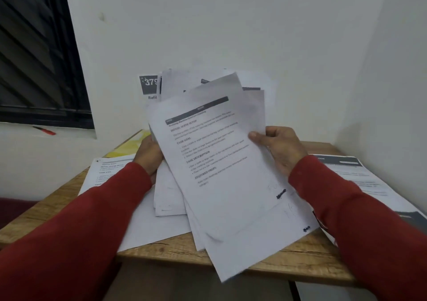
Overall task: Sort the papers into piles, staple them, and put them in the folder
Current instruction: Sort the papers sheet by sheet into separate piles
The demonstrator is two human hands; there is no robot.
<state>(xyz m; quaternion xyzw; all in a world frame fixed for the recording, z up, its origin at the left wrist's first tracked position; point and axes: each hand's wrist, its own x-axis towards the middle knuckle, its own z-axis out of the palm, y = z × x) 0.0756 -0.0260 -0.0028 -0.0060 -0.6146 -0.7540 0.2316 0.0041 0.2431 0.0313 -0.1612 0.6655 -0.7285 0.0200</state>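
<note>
Nearest, two red sleeves (360, 220) reaching in from the bottom corners over a small wooden table (300, 261). Between them, raised above the tabletop, a loose fanned stack of papers (221, 173): white printed sheets, tilted, edges uneven and splayed, lower corners overhanging the table's near edge. Top sheet headed by a dark band, then bold section titles such as "TASK GOAL" and "TASK DESCRIPTION", with small blue-black scribbles near the lower right corners. Right hand (280, 149) clamped on the stack's right edge, thumb pressed on the top sheet, fingers curled behind. Left hand (149, 154) gripping the stack's left edge, mostly hidden behind the sheets. Flat on the table underneath, more white sheets (147, 222). At the left edge, a printed page (104, 171) lying flat; at the right, another pile of printed pages (360, 178) with dark header bars. Farther back on the left, a yellow folder (131, 147) partly covered by paper. Beyond, a red pen (45, 130) on the window ledge, and white walls meeting in the corner.
</note>
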